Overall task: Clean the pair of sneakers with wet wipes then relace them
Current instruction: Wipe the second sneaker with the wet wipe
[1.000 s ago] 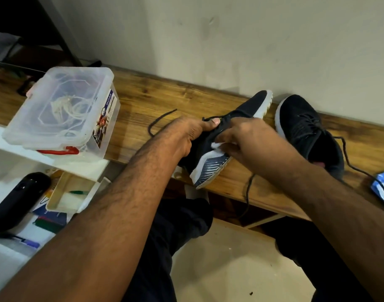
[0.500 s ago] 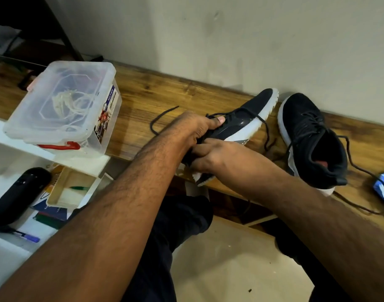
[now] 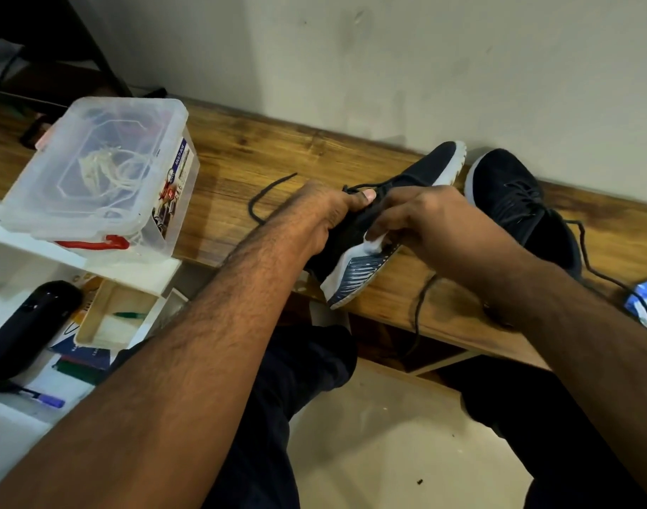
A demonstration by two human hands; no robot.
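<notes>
A black sneaker [image 3: 428, 170] with a white sole lies on its side over the front edge of the wooden bench [image 3: 241, 159]. My left hand [image 3: 329, 211] grips its heel end, thumb on top. My right hand [image 3: 424, 222] pinches a white wet wipe [image 3: 375, 244] and presses it against the sole's white rim near the blue tread. Loose black laces trail from the shoe to the left and hang over the bench edge. The second black sneaker [image 3: 516, 203] stands upright to the right against the wall, partly behind my right forearm.
A clear plastic box [image 3: 105, 170] with a red latch sits at the left on a white shelf. Below it lie a black case [image 3: 24, 325], pens and a small wooden tray. A blue-white wipes pack [image 3: 643, 299] lies at the bench's right edge. My legs are under the bench.
My right hand moved back up from the heel to the sole's rim with the wipe. The sneaker rolled so its tread faces me again.
</notes>
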